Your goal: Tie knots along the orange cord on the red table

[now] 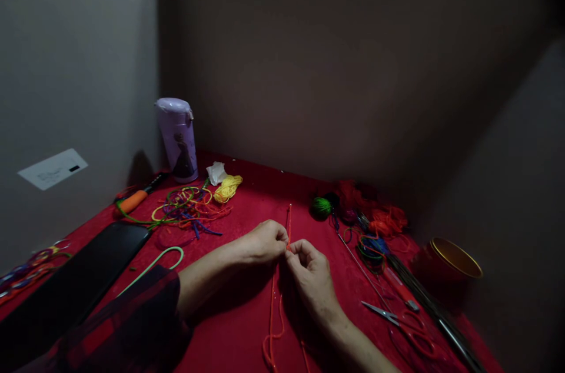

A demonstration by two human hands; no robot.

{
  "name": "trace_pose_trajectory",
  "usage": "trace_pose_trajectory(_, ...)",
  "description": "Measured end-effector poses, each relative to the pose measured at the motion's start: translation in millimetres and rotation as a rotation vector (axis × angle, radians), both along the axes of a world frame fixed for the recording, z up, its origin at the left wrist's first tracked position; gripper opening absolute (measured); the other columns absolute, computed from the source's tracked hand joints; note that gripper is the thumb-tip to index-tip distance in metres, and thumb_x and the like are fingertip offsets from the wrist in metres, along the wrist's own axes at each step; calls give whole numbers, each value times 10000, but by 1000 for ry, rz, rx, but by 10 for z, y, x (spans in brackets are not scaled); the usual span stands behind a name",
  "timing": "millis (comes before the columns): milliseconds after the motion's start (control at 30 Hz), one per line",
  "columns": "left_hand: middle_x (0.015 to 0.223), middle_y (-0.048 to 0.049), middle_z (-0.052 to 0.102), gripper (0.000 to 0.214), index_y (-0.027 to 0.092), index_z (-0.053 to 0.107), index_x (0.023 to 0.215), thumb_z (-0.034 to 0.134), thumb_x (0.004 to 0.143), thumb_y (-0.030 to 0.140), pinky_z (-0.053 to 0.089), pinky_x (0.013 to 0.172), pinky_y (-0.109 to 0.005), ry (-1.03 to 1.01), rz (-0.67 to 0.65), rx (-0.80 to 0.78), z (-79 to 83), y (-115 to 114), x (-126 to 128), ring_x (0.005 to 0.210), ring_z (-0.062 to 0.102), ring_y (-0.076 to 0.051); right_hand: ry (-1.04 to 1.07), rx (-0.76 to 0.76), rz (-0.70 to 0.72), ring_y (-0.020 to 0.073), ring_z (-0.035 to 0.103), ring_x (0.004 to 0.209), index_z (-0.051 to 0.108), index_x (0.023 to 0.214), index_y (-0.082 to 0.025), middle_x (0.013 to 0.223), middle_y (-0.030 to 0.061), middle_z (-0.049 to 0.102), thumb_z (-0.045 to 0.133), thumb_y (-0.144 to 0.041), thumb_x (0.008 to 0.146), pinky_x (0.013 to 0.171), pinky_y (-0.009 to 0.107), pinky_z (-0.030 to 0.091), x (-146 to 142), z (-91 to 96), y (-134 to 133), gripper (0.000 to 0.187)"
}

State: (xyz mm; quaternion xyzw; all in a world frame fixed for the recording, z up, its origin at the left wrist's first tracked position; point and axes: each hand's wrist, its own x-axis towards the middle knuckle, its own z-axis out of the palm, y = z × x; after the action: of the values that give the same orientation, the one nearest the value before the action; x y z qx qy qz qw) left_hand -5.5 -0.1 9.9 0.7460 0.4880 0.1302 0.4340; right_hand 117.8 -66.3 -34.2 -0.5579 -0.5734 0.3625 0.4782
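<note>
An orange cord (272, 317) runs up the middle of the red cloth, with its upper end standing out above my hands. My left hand (268, 242) is closed in a pinch on the cord from the left. From the right, my right hand (312, 276) pinches it at nearly the same spot, thumb and forefinger together. A small knot or twist of the cord shows between the fingertips; its exact form is too small to tell. Loose strands of the cord trail down toward the front, one with a loop.
On the left are a lilac flask (179, 140), yellow yarn (228, 189), tangled coloured cords (185, 208), an orange-handled tool (133, 201) and a black flat object (110, 249). On the right lie scissors (415, 332), a green yarn ball (321, 207), orange yarn (388, 220) and a gold-rimmed bowl (457, 258).
</note>
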Motion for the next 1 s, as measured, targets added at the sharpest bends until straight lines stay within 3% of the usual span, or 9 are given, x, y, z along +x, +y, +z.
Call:
trace_pose_trajectory(267, 526, 21, 478, 207, 112, 588, 691, 418, 573, 103, 335, 494, -214, -44, -22, -49, -70, 21, -2, 507, 433, -96, -12, 20, 0, 93, 396, 514, 500, 669, -152, 563, -29, 457, 497, -236, 784, 466, 194, 282, -2, 5, 1, 142)
trace_pose_trajectory(700, 514, 15, 510, 207, 122, 576, 678, 403, 568, 91, 345, 468, -204, -17, -27, -62, 5, -19, -13, 486, 480, -105, -1, 22, -7, 96, 411, 509, 516, 671, -151, 554, -24, 474, 500, -254, 788, 458, 188, 294, -14, 12, -12, 157)
trace_pose_trajectory(1000, 485, 11, 513, 164, 123, 531, 576, 389, 539, 49, 319, 414, -197, -104, 12, -171, -94, -9, 17, 399, 429, -80, -30, -2, -3, 101, 442, 486, 520, 676, -158, 539, -26, 498, 491, -249, 788, 447, 193, 297, -9, 11, -3, 147)
